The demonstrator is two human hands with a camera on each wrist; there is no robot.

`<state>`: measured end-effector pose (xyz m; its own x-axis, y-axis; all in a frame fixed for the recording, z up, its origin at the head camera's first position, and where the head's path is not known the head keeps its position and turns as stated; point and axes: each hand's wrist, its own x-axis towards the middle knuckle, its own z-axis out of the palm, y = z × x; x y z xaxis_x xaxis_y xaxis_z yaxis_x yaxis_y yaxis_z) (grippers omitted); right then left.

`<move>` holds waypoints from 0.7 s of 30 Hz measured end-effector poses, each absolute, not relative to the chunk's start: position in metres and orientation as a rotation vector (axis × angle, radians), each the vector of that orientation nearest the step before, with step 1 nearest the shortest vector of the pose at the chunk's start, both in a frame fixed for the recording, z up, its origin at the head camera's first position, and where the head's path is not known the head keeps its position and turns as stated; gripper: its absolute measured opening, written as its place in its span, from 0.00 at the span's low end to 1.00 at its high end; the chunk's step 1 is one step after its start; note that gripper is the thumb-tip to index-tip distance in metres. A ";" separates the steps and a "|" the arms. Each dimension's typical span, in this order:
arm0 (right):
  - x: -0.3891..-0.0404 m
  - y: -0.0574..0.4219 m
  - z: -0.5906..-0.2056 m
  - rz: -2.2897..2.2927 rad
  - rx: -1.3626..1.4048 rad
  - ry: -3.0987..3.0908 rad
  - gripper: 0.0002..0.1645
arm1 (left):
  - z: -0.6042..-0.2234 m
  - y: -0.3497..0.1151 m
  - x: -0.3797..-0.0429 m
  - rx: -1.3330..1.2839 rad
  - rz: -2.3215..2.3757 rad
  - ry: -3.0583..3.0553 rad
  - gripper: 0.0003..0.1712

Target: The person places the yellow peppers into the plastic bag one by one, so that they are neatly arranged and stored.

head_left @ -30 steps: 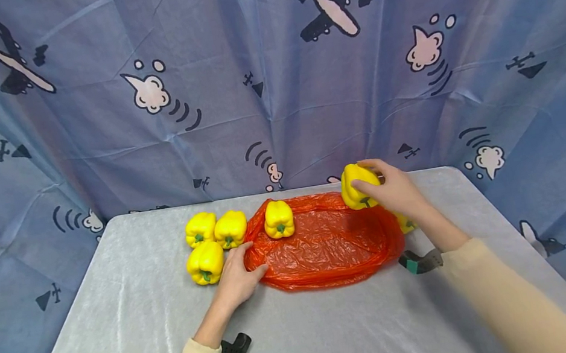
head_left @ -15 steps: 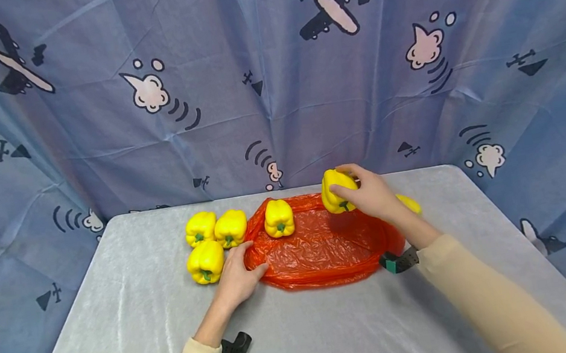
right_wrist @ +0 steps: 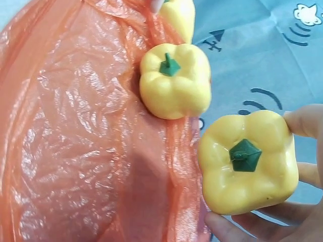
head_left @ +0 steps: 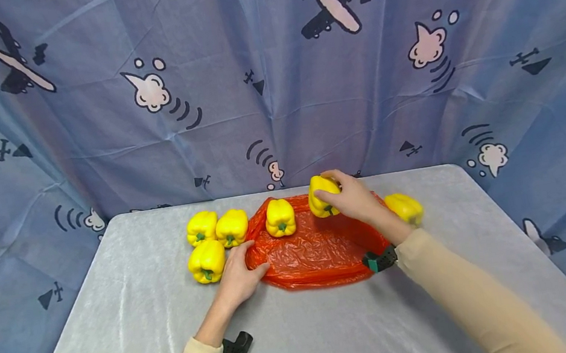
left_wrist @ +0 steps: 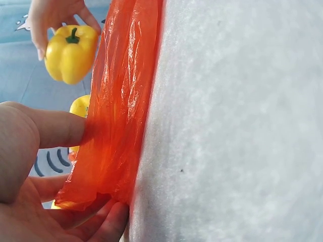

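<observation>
My right hand (head_left: 354,195) holds a yellow bell pepper (head_left: 324,196) above the red plastic bag (head_left: 311,253), thumb and fingers round its sides. Its green stem end faces the right wrist camera. At the bag's left end, my left hand (head_left: 239,276) grips the plastic; the thumb (left_wrist: 63,128) touches it and the other fingers bend round its corner. Another yellow bell pepper (right_wrist: 175,81) sits at the far left part of the bag; its exact contact with the rim cannot be told. The bag's right end is partly hidden by my right arm.
Left of the bag, three yellow bell peppers (head_left: 207,261) stand close together, right by my left hand. One more yellow bell pepper (head_left: 405,208) lies right of the bag behind my right forearm. A blue patterned curtain (head_left: 269,81) hangs at the table's (head_left: 308,343) far edge.
My right hand has carried its bell pepper leftward, from the bag's far right side to over its middle. The pepper on the right has come into fuller view. My left hand stays put.
</observation>
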<state>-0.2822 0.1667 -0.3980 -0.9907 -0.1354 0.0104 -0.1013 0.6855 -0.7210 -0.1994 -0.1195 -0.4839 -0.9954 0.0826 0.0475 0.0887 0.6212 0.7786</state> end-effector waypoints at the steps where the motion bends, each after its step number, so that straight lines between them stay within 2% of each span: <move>1: -0.283 0.165 -0.400 -1.213 -0.207 2.844 0.40 | -0.484 -0.120 -0.200 -0.150 -1.355 -2.823 0.36; 21: -0.299 0.146 -0.437 -1.096 -0.233 2.838 0.40 | -0.486 -0.120 -0.201 -0.150 -1.351 -2.823 0.36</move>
